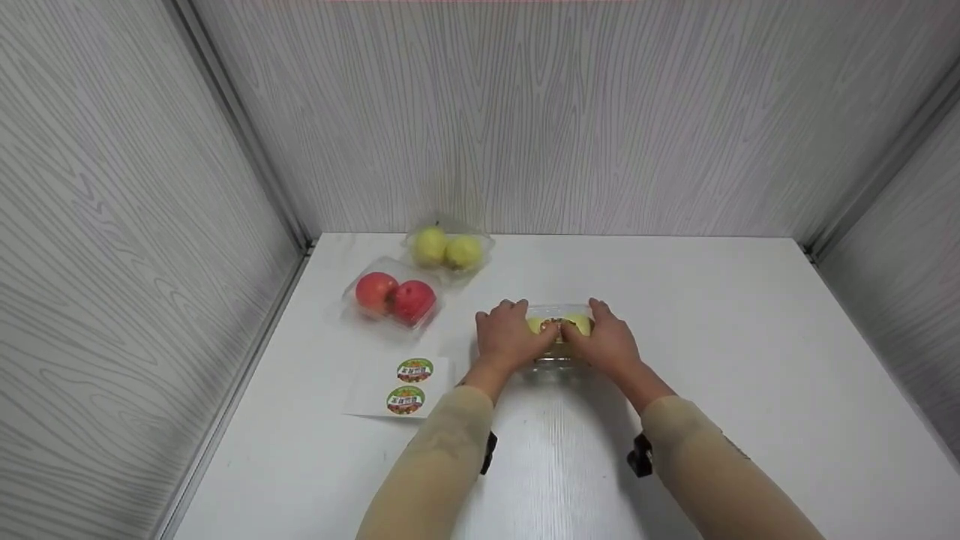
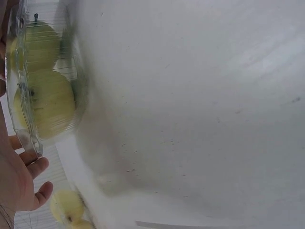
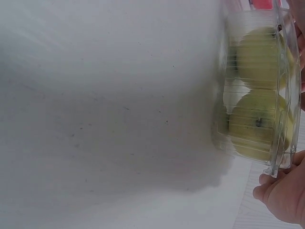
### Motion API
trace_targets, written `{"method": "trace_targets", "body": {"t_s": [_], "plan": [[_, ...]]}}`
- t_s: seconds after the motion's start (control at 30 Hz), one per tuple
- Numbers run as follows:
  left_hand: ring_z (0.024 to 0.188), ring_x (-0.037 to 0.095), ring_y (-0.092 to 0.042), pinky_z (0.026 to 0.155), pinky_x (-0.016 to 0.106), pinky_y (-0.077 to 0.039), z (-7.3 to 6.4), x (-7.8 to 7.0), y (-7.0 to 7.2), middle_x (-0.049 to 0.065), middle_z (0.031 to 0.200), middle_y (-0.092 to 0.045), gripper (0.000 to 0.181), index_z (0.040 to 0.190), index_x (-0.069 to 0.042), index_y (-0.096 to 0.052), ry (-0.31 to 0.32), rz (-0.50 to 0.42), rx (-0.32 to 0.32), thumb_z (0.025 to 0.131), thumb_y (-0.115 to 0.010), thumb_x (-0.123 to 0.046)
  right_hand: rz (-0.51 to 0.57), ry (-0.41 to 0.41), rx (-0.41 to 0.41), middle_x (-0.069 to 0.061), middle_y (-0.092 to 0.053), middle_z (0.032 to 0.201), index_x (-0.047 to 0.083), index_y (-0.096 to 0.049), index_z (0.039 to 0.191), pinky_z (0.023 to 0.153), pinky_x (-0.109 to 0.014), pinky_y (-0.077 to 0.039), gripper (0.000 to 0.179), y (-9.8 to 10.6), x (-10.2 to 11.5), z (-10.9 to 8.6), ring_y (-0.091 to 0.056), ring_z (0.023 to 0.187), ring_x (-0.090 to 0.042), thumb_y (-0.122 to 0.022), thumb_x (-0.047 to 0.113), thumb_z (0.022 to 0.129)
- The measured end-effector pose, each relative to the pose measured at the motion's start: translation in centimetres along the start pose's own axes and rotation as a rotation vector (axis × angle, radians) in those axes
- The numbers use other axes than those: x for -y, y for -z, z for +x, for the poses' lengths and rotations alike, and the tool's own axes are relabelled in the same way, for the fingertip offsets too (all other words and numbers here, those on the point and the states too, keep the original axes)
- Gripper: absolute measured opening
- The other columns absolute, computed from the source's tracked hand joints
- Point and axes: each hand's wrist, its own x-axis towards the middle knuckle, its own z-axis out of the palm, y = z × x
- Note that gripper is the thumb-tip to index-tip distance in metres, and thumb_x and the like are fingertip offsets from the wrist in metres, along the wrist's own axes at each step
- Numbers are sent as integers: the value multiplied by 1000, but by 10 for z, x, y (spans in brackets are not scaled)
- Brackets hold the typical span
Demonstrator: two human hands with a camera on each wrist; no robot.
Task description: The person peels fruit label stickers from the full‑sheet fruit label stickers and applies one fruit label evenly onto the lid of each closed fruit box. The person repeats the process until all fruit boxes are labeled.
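In the head view a clear plastic clamshell box (image 1: 556,363) stands on the white table before me. Through its ribbed wall two yellow-green fruits (image 2: 47,105) show in the left wrist view. My left hand (image 1: 511,334) grips the box's left end, its fingers bent at the rim. At the opposite end my right hand (image 1: 609,345) holds the box, fingertips at the lid's corner in the right wrist view. Both thumbs press on a small colourful label (image 1: 562,322) on top of the lid and partly cover it.
A white sheet (image 1: 367,394) with two oval labels (image 1: 415,370) lies left of my left forearm. Behind it sits a clear box with two red fruits (image 1: 395,297). Another box with two yellow-green fruits (image 1: 448,250) stands near the back wall (image 1: 540,120).
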Motion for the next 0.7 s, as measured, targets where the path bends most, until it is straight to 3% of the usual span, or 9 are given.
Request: {"method": "trace_targets", "body": {"t_s": [0.4,0.7], "plan": [[114,26,-67,95,51,-46,0,0,-1,9,125,-72,71,138,-10,-69,-13,7,-16,93,-56,-63,-12,1,-11,-33,-46,156,-7,-31,162,115,-57,-42,89,-2,0,1,-49,141,-48,-59,52,101],[116,27,-66,97,51,-45,1,1,-3,9,128,-72,72,140,-10,-68,-11,14,-1,93,-56,-63,-13,-8,-29,-32,-44,159,-7,-32,161,116,-56,-41,87,-4,0,1,-49,143,-48,-61,49,101]]}}
